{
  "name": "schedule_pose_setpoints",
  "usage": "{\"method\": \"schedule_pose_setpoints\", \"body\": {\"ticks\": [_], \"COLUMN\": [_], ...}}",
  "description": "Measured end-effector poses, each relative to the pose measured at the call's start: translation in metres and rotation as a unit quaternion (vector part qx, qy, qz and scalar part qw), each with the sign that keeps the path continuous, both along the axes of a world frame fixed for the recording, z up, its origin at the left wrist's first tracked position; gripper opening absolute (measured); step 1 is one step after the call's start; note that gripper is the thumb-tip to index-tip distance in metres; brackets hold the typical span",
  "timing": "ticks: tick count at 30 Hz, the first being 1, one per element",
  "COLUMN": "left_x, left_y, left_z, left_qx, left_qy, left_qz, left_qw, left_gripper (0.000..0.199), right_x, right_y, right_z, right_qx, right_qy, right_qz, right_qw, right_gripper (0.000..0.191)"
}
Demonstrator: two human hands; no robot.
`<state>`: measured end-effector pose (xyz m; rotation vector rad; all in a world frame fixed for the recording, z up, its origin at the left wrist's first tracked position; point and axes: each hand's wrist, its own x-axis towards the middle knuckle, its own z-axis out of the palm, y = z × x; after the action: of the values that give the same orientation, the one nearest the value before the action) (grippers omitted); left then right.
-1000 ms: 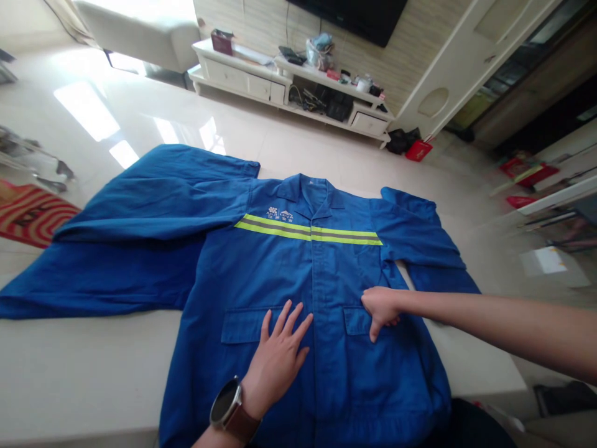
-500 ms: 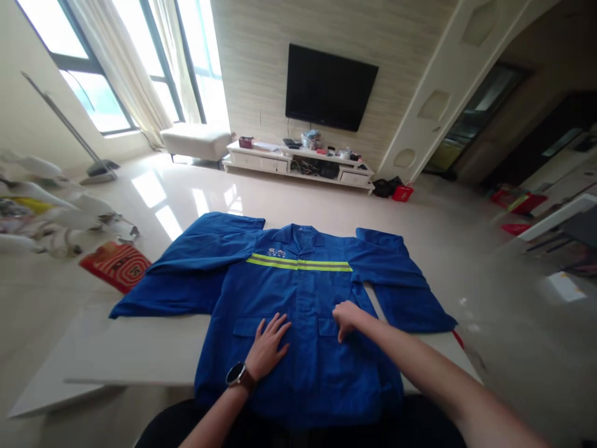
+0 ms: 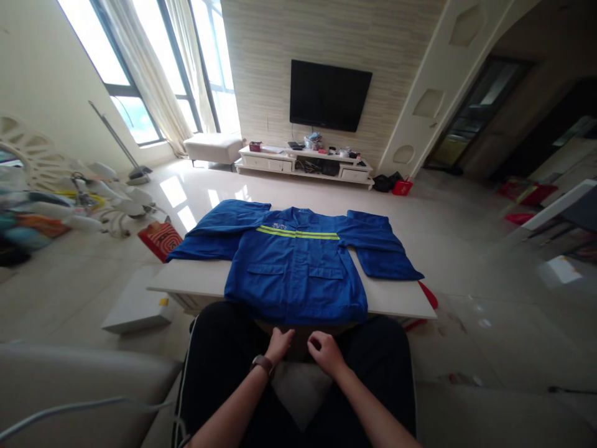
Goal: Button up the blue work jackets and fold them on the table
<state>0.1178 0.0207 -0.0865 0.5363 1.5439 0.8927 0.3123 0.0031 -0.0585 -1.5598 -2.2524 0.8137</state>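
A blue jacket [image 3: 312,255] with a yellow-green reflective stripe lies spread front side up on a white table [image 3: 196,277], both sleeves out to the sides. My left hand [image 3: 280,345], with a watch on its wrist, hovers between my knees, just below the jacket's hem, its fingers drawn together. Close to its right is my right hand [image 3: 325,353], fingers curled and thumb near the fingertips, with nothing visible in it. Neither hand touches the jacket.
A red bag [image 3: 160,241] is behind the table's left end. A white box [image 3: 137,302] stands on the floor at left. Farther back are a low TV cabinet [image 3: 261,163], a wall television [image 3: 329,93] and a bench [image 3: 213,148].
Both hands have come off the jacket's front and drawn back toward my lap. My left hand's spread fingers have closed up. The view has shifted back, showing my legs and the seat.
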Motion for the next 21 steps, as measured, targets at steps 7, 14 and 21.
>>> {"method": "schedule_pose_setpoints", "body": {"ticks": [7, 14, 21], "left_x": [0.0, -0.002, -0.002], "left_y": [0.015, 0.016, 0.016], "left_z": [0.011, 0.011, -0.002], "left_qx": [0.018, 0.049, 0.069], "left_qy": [-0.169, -0.245, -0.251], "left_qz": [0.126, 0.15, 0.142], "left_qw": [0.977, 0.957, 0.955], "left_gripper": [0.021, 0.016, 0.01], "right_x": [-0.005, -0.025, -0.057], "right_y": [-0.003, 0.009, 0.039], "right_z": [0.002, 0.014, 0.003], "right_qx": [-0.016, 0.102, 0.078], "right_qy": [-0.015, 0.011, 0.029], "right_qz": [0.017, -0.006, -0.044], "right_qw": [1.0, 0.995, 0.996], "right_gripper": [0.014, 0.013, 0.031]}}
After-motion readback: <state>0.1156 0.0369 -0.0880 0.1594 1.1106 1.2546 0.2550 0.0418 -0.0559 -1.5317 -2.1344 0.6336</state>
